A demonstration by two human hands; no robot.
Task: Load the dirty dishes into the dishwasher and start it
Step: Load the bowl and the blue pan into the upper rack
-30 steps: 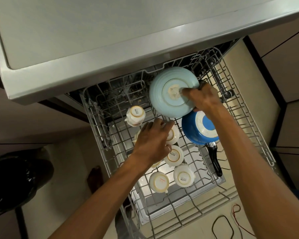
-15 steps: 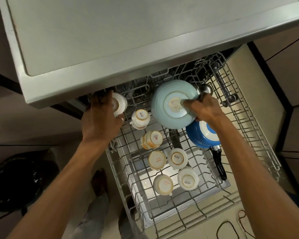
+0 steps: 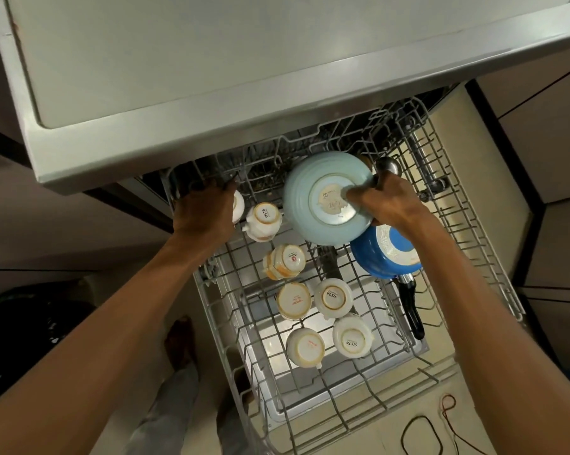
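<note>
black bag: on the floor at the far left, well apart from the dishwasher.
left hand: at the rack's back left corner, under the dishwasher's top edge, fingers curled round a white cup.
white cup: mostly hidden by the left hand, only its right side showing, just beside the next cup.
rack: wire rack pulled out of the dishwasher, over the open door.
upturned cups: six white cups, bases up, from the back left down to the rack's front middle; one lies tilted on its side.
light blue bowl: bottom up and tilted at the rack's back middle, its lower edge overlapping the blue pan.
right hand: holds the bowl, fingertips pressed on its base ring, the rest wrapped over its right rim.
ladle: metal, just behind the right hand.
blue pan: upside down to the right, black handle pointing toward the front.
cables: on the floor, front right.
</note>
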